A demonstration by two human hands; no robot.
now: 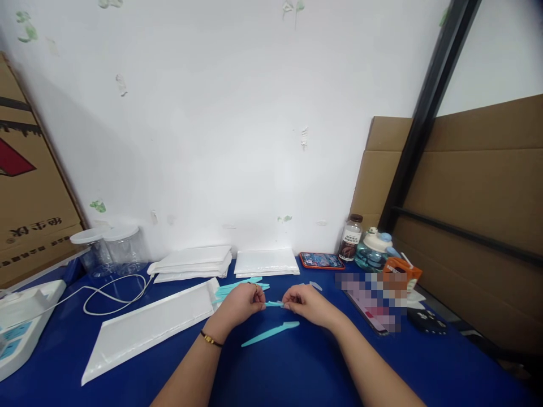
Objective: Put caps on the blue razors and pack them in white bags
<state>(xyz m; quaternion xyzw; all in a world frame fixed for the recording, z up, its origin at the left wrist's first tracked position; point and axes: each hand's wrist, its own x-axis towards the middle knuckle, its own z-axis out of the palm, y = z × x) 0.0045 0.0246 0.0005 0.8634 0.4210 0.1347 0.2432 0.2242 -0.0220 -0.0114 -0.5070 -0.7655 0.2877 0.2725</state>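
Observation:
A turquoise eyebrow razor point(274, 304) is stretched between my hands above the blue tabletop. My left hand point(242, 302) pinches one end of it, with a bracelet on the wrist. The fingertips of my right hand point(303, 301) close on its other end, which they partly hide. Just below lies a second turquoise razor point(270, 334), slanting, with its head to the right. Several more turquoise razors point(229, 289) lie in a pile behind my left hand. Small translucent pieces point(315, 286) rest behind my right hand.
A long white padded envelope point(153, 330) lies at left, stacked white envelopes point(193, 263) by the wall. Clear jars point(123, 249), a cable point(112, 312) and a power strip point(36, 325) stand left. Rightward are a phone point(322, 260), a brown-capped bottle point(351, 237) and an orange carton point(399, 274).

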